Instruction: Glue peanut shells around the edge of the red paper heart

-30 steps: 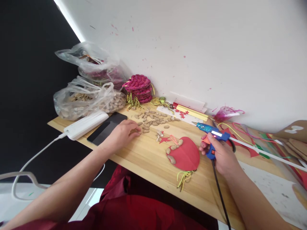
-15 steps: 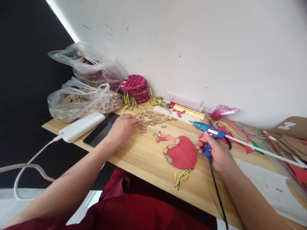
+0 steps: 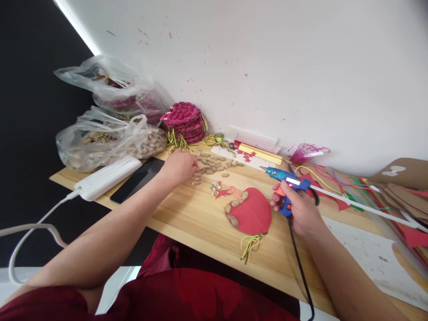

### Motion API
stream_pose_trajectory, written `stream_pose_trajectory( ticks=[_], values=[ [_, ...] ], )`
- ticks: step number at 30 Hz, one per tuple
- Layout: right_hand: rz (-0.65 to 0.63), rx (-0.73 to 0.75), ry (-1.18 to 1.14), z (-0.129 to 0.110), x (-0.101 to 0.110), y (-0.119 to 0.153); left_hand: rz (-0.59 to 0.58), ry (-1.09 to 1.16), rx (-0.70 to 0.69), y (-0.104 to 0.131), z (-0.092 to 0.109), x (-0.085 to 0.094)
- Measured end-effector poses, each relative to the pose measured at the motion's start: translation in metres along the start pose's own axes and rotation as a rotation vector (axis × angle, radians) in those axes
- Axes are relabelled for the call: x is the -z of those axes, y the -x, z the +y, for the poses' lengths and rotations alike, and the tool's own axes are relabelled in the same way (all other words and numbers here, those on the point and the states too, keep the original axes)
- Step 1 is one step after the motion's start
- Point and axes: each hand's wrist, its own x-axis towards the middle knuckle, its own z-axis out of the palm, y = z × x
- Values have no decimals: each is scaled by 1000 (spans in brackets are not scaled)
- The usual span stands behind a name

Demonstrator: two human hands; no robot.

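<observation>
My right hand [image 3: 302, 211] is wrapped round a blue hot glue gun [image 3: 286, 180], its nozzle pointing left and a white glue stick out of its back. My left hand [image 3: 180, 166] is at the left edge of a spread of peanuts [image 3: 214, 165], fingers curled down. What its fingertips hold, if anything, is hidden. Between my hands lies a red round paper piece [image 3: 254, 214] with several peanuts along its upper left edge. Yellow-green strings [image 3: 250, 246] hang from its lower end, and a pink loop [image 3: 236, 192] is at its top.
Plastic bags [image 3: 100, 138] with peanuts, a white power strip [image 3: 107, 178] and a black phone [image 3: 135, 180] are on the left. Purple decorations [image 3: 183, 122] stand stacked by the wall. Red paper stars [image 3: 247, 156] lie at the back. The gun's black cable [image 3: 299, 263] runs over the front edge.
My left hand has shifted forward and right over the left of the peanuts, its fingers curling downward. The glue gun stays about where it was; the view has moved slightly.
</observation>
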Motion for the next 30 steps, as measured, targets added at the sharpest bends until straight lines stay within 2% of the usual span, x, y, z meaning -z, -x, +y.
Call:
stream_pose_trajectory(
  ticks=[6,13,17,20,22,25,30],
  values=[
    [-5,-4,-1,0,-1,0,-26,50,30,0,-2,-3],
    [8,0,-4,1,-1,-1,-7,230,103,1,-9,-4],
    [5,-6,-14,0,-1,-1,-29,658,106,8,-20,-2],
    [-2,-7,-23,0,-1,-1,-141,983,51,14,-23,-1],
    [-10,-7,-25,0,-1,0,-208,1092,22,17,-22,0],
    [-13,-10,-29,0,-1,0,-210,1086,27,20,-15,0],
    [-8,-21,-28,1,0,-1,-99,700,-54,30,13,-9]
  ],
)
